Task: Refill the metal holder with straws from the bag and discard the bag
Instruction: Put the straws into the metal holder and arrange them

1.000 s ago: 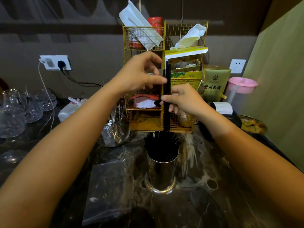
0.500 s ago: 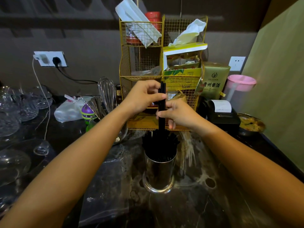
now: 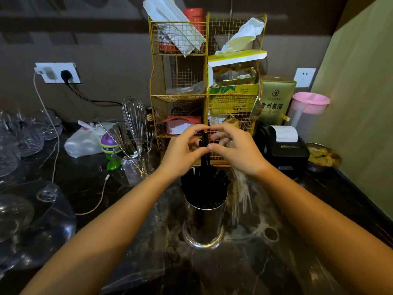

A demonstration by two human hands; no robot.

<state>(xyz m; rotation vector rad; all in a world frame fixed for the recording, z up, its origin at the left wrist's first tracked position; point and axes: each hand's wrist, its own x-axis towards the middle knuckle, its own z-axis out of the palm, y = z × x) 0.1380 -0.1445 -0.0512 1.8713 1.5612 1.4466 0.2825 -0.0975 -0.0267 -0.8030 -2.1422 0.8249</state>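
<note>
Left hand (image 3: pixel 184 149) and right hand (image 3: pixel 235 150) together pinched a few upright black straws (image 3: pixel 204 143), directly above the straw-filled metal holder (image 3: pixel 204 222).

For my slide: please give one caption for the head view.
Both hands lower black straws into the metal holder.

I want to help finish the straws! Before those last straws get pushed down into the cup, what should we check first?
1. Both hands on the straws: left hand and right hand pinch the held straws. Ok.
2. Straws over the cup: they point down into the metal cup. Ok.
3. Cup upright on the counter. Ok.
4. Room left in the cup: already packed with straws. Cannot tell.
5. Bag empty: the clear bag lies flat beside the cup. Cannot tell.
</note>
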